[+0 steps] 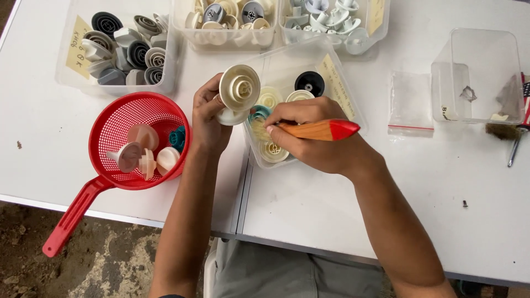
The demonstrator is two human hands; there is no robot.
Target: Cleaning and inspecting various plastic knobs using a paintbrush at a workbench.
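white tabletop (pixel 342 221), two panels butted at a seam, dirt floor below the near edge.

left hand (pixel 208 118): closed around a cream knob (pixel 239 88), round face tilted up toward the camera, its stem pinched low between the fingers, held above the table beside the tilted bin.

right hand (pixel 309 138): clenched on a wooden handle with a red tip (pixel 323 130); the working end is hidden under the fingers, down among the knobs in the clear tilted bin (pixel 345 94).

outward: red strainer (pixel 118 124) to the left, holding a few pinkish and cream knobs plus a teal one; three clear bins of grey and white knobs (pixel 130 47) along the far edge; an empty clear box (pixel 477 74) and a small zip bag (pixel 409 105) to the right.

risks, as judged: the bin sits tilted, propped on something unseen, so pressure from the tool may tip it and spill knobs; the stem grip looks light, so the cream knob may slip; the strainer's long handle overhangs the table edge and an elbow could catch it.
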